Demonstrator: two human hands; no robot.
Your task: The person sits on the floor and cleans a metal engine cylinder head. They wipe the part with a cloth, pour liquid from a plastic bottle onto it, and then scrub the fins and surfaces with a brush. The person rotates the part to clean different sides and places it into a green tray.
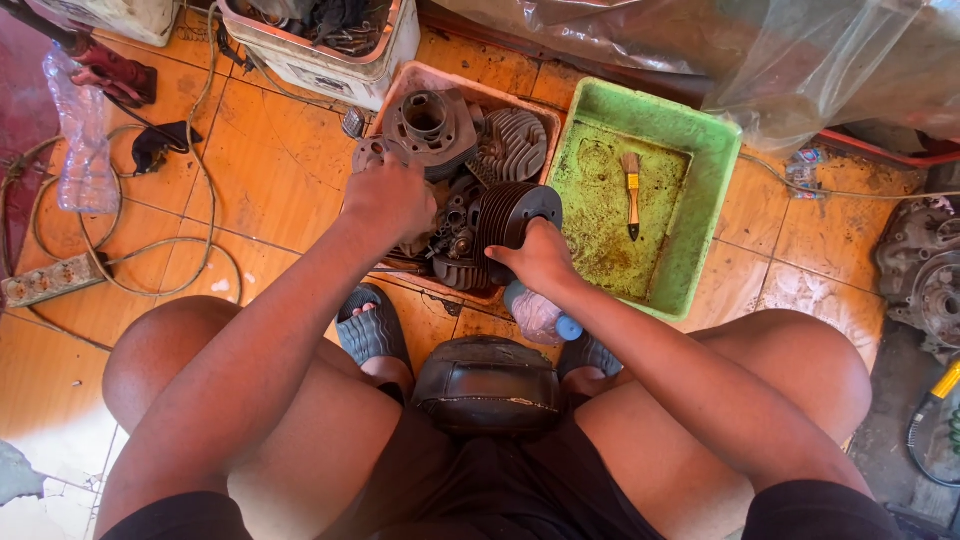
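Seen from above, seated low over an orange tiled floor point(250, 170), knees spread wide. Left hand point(388, 198) reached into a pinkish tray point(425, 80) of engine parts, fingers curled down over a grey metal part there; grip looked closed on it, though the piece itself stayed mostly hidden under the hand. Right hand point(540, 258) clamped on the near edge of a dark finned engine cylinder point(510, 215), which lay on its side in the same tray, just right of the left hand. Beyond both hands lay a grey cylinder block point(430, 122) with a round bore and a finned cylinder head point(512, 145). Just under the right wrist rested a clear plastic bottle with a blue cap point(540, 315), at the tray's near edge. Right of the right hand sat a green plastic basin point(715, 200), stained inside, holding a small paintbrush point(632, 190). Far left of the left hand lay an empty clear bottle point(80, 140), loops of cable point(200, 200) and a power strip point(45, 280). Close to the body, between the sandalled feet, sat a dark rounded stool point(488, 385).
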